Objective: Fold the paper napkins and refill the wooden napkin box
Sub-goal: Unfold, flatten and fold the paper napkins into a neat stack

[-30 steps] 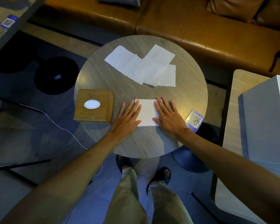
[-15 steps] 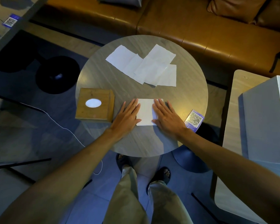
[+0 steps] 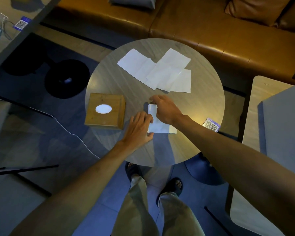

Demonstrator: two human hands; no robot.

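Looking down at the round table [image 3: 203,103], I see the napkin [image 3: 157,126] lying near the front edge, half folded, with both of my hands on it. My left hand [image 3: 140,128] lies flat and spread, palm down, its fingertips resting on the napkin's left edge and pinning it to the tabletop; it grips nothing. My right hand [image 3: 165,109] reaches across from the right and sits over the far part of the napkin, fingers curled down with thumb and fingertips pinching the far left corner of the sheet, which stands a little off the table there. The rest of the napkin shows below that wrist, flat on the wood.

The wooden box [image 3: 106,114] stands just left of my left hand, close but not touching, its oval opening showing white. A loose spread of unfolded napkins [image 3: 158,72] overlaps at the far side of the table, well apart from my hands. A small card with a printed code [image 3: 211,126] lies at the right rim.
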